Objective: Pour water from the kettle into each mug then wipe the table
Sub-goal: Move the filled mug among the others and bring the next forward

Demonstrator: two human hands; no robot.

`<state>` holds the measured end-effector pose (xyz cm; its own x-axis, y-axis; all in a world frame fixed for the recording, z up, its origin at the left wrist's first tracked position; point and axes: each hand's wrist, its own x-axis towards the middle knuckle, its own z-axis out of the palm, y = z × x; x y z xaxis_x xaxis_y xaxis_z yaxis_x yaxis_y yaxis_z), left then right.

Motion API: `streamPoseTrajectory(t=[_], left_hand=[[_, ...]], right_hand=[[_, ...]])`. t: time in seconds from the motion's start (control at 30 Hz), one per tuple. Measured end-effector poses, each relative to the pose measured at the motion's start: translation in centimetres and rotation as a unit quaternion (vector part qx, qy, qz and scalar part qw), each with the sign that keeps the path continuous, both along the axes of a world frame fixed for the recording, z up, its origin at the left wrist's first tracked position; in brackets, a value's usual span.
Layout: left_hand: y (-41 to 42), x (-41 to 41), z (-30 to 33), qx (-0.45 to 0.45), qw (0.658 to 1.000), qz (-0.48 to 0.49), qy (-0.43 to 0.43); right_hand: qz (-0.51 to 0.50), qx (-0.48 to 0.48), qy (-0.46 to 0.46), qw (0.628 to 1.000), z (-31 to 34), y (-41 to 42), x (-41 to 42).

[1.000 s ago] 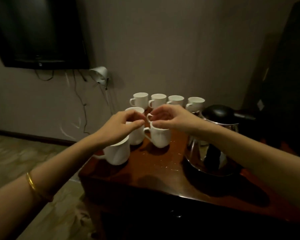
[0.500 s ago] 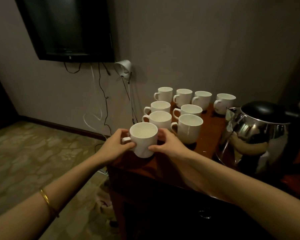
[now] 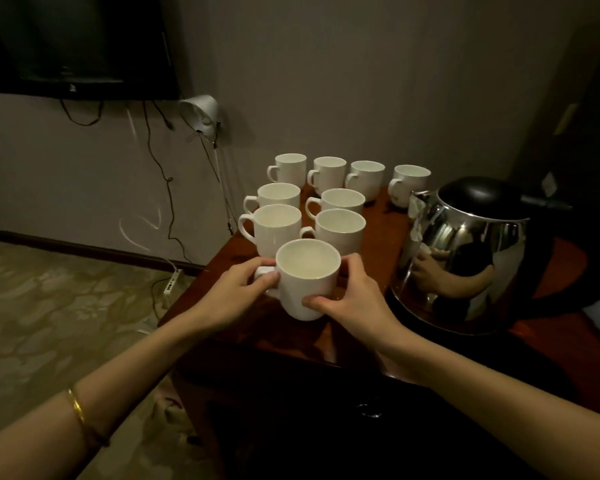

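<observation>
Both hands on nearest mug [image 3: 307, 278], upright at bench [image 3: 357, 344] front edge. Left hand [image 3: 238, 292] grips the handle at 9 o'clock, right hand [image 3: 350, 301] curled round the body at 3. Eight more mugs [image 3: 340, 226] behind at 12. Kettle [image 3: 471, 251] at 3 o'clock, untouched.

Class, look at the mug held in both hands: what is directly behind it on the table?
Behind the held mug stand two more white mugs; their lower walls are covered by it.
</observation>
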<state>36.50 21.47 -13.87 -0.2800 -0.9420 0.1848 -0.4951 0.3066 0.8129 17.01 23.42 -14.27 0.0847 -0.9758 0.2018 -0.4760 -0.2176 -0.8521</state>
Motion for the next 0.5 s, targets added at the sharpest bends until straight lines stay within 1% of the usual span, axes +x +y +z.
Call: streamPoseTrajectory(t=[0.17,0.23,0.33,0.43,0.5], left_hand=[[0.0,-3.0,-0.1,0.013,0.999,-0.002,0.029],[-0.1,-3.9,-0.2,0.013,0.999,0.013,0.040],[-0.1,-4.9,-0.3,0.027,0.996,0.045,0.078],[-0.1,-5.5,-0.1,0.058,0.991,0.041,0.110],[-0.3,-5.7,-0.1,0.070,0.985,0.043,0.150]], right_hand=[[-0.025,0.007,0.009,1.000,-0.1,0.7,-2.5],[-0.032,0.008,0.002,0.999,-0.1,0.8,-3.0],[-0.033,0.015,-0.006,0.999,0.0,0.9,-3.4],[-0.025,0.018,-0.006,1.000,0.3,1.0,-3.9],[-0.029,0.007,0.013,0.999,0.9,1.4,-4.2]])
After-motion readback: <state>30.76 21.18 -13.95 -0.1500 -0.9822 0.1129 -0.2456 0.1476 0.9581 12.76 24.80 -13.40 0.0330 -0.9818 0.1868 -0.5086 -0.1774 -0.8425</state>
